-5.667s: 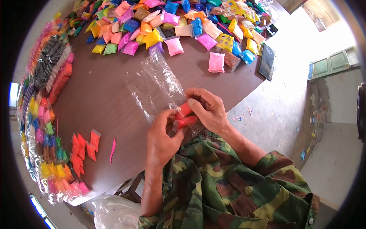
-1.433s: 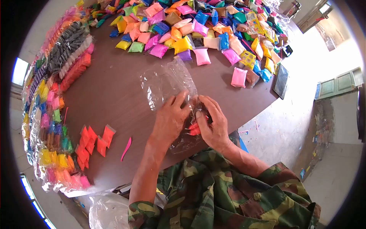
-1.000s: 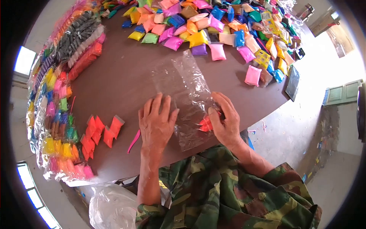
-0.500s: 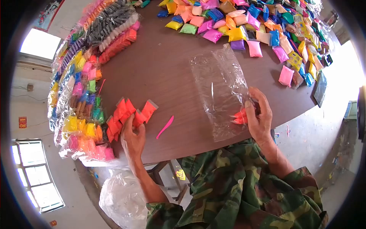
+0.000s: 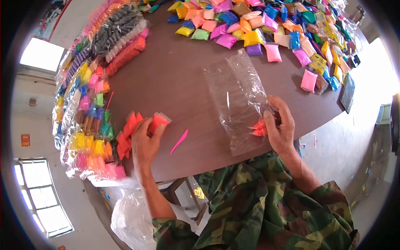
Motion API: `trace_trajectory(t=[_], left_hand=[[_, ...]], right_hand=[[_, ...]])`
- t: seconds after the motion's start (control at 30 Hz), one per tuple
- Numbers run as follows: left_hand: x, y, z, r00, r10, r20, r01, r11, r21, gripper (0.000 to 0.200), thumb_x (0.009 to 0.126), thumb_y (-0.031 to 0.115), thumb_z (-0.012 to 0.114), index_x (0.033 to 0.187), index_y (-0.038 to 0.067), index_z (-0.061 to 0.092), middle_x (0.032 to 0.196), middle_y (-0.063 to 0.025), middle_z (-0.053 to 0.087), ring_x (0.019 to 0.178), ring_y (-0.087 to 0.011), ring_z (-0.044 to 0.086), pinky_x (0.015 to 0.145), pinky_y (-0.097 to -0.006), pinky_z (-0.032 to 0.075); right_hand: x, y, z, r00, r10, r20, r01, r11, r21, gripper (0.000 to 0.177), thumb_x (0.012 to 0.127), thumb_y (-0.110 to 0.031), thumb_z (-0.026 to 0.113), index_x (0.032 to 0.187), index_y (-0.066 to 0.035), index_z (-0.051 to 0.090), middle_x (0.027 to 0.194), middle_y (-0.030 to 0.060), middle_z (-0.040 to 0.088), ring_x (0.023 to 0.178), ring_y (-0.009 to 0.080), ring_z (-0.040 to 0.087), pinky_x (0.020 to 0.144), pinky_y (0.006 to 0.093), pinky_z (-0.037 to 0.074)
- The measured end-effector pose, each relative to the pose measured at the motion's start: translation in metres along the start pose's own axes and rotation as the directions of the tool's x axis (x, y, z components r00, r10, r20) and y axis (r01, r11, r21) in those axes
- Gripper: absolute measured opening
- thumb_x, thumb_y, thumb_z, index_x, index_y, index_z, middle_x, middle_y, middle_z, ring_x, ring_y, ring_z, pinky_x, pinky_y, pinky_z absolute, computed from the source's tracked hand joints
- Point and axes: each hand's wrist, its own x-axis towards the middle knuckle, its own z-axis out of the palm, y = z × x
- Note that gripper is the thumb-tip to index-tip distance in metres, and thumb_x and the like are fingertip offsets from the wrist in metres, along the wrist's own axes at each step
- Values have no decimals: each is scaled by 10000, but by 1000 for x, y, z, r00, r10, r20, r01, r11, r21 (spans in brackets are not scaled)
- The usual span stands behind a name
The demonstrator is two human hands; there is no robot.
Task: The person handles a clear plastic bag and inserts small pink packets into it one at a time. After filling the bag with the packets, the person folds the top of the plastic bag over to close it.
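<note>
My left hand point(image 5: 146, 139) is closed around a small red-orange packet point(image 5: 158, 121) at the left of the table. Right beside it lie several more red packets point(image 5: 123, 141), partly covered by my fingers. Over at the right, my right hand point(image 5: 282, 127) grips the edge of a clear plastic bag point(image 5: 235, 89), thumb on top. The bag lies flat on the table, and red packets point(image 5: 259, 128) show at its near right end, by my thumb. Between the hands rests a pink plastic knife point(image 5: 179, 141), touched by neither.
Rows of bagged packets in many colours point(image 5: 89, 108) line the table's left edge. A heap of loose coloured packets point(image 5: 254, 29) covers the far right, with a dark flat device point(image 5: 347, 93) at the right edge. A large clear plastic bag point(image 5: 133, 216) hangs below the table.
My left hand has closed on red packets that lay beside it, and they are gathered closer together. My right hand stays at the clear bag's edge.
</note>
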Motion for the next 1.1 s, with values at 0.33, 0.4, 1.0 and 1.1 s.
trace_trajectory(t=[0.33,0.4,1.0,1.1], left_hand=[[15,-2,-8,977,-80,196,123,968,-219,463,915,205,836,1277,-49,699,994,-106,752,804,-123,630,743,-302,533],[18,-6,-7,973,-58,224,111,966,-233,482,873,190,852,1260,-54,702,905,-101,735,762,-131,628,712,-310,535],[8,190,64,932,137,336,285,295,-912,356,969,38,745,1303,-27,642,1151,-66,719,935,-121,725,798,-267,616],[0,200,94,906,183,382,355,163,-921,323,976,18,705,1289,-16,631,1138,-71,727,958,-114,723,796,-254,609]], right_hand=[[3,-3,0,997,-72,-5,72,997,-35,375,961,-35,716,1329,22,676,1356,205,694,1226,317,702,1047,378,540],[3,-3,-1,997,-76,-3,76,996,-36,373,960,-38,720,1325,22,676,1351,208,694,1220,324,704,1043,380,541],[5,-5,-2,995,-101,-4,100,994,-44,375,958,-56,718,1324,12,673,1337,223,694,1179,370,718,1006,391,559],[6,-9,-4,994,-105,-4,105,993,-57,362,965,-56,709,1319,13,673,1330,226,694,1180,376,718,1006,391,559]])
